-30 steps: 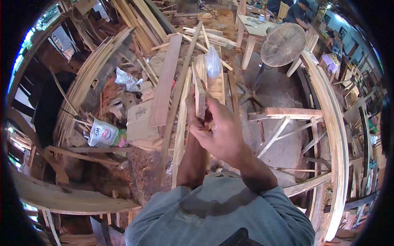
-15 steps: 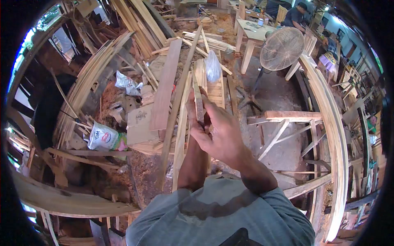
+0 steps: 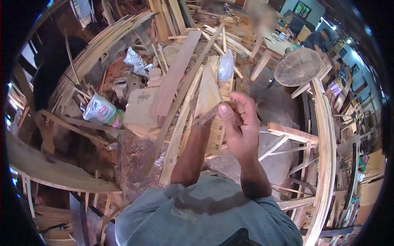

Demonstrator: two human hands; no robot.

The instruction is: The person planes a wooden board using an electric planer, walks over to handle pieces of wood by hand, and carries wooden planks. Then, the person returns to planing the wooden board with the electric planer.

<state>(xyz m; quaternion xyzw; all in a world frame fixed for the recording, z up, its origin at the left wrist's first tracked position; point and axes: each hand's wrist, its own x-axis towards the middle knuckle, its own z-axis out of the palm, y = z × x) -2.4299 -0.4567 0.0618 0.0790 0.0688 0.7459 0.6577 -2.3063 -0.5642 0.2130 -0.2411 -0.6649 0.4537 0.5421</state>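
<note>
A short wooden board [image 3: 208,93] is held up in front of the chest, between the two hands, with its pale broad face turned upward and its narrow end toward the body. By the right hand [image 3: 243,127] the near right corner is touched: the thumb is laid against it and the other fingers are bent and somewhat apart, but whether the corner is pinched cannot be told. The left hand [image 3: 193,107] is mostly hidden behind the board, so the state of its fingers cannot be told either.

The board seems to be cut to shape, as its edges look straight; no joint or fastening is seen on it, and no tool is seen in the right hand. How much work is left cannot be judged.

Beyond it, a plastic bag [image 3: 225,66] and a reddish-brown plank [image 3: 176,78] are seen; farther away, a fan [image 3: 298,67] is placed near a table [image 3: 274,44].
</note>
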